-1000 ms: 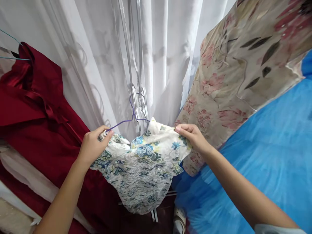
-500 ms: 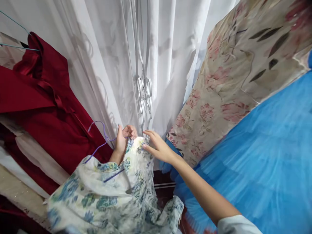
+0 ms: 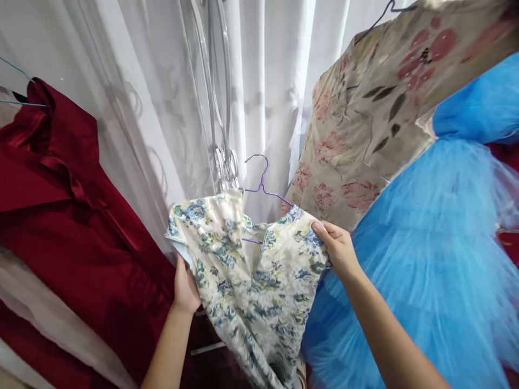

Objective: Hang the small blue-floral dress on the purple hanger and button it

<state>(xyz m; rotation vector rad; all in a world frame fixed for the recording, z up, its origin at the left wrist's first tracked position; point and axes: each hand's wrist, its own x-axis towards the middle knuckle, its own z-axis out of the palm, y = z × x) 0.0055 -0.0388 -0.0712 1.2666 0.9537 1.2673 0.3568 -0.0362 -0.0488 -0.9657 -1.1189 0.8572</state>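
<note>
With the right hand [image 3: 337,246], pinches the floral garment [image 3: 279,302] by one shoulder edge; with the left hand [image 3: 186,286], well apart, touches the opposite edge from below, cannot tell whether gripping. Holds it outspread between red dress [image 3: 81,227] and blue dress [image 3: 421,259], seemingly to settle it evenly over the purple hanger [image 3: 263,186].

Backed by a white pleated curtain [image 3: 279,65], with a slender silver metal stand [image 3: 211,81] before it. Flanked at left by a smooth, dark red dress [image 3: 81,232], at right by a beige dress [image 3: 352,146] printed with pink flowers, and beside that by a layered blue tulle dress [image 3: 430,232].
</note>
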